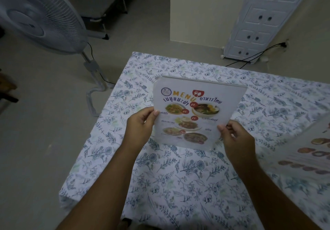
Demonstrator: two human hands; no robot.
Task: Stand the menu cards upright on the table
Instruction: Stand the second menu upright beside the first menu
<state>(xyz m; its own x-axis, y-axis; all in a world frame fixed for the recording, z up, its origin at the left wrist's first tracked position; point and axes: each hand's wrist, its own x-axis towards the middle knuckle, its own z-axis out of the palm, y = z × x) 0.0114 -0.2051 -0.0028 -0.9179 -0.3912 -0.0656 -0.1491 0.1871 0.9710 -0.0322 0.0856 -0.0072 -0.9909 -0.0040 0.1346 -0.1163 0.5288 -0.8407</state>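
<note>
A menu card [196,112] in a clear acrylic holder, printed with "MENU" and food photos, is held over the middle of the table [160,176], tilted back with its lower edge close to the floral tablecloth. My left hand [141,128] grips its left edge with the thumb on the front. On the right edge, my right hand [235,137] pinches the card low down. A second menu card [307,151] is at the right edge of the view, blurred and cut off.
A white pedestal fan [39,17] stands on the floor left of the table, its cord trailing by the table's far left corner. A white drawer cabinet [264,21] stands against the far wall, with black cables on the floor beside it.
</note>
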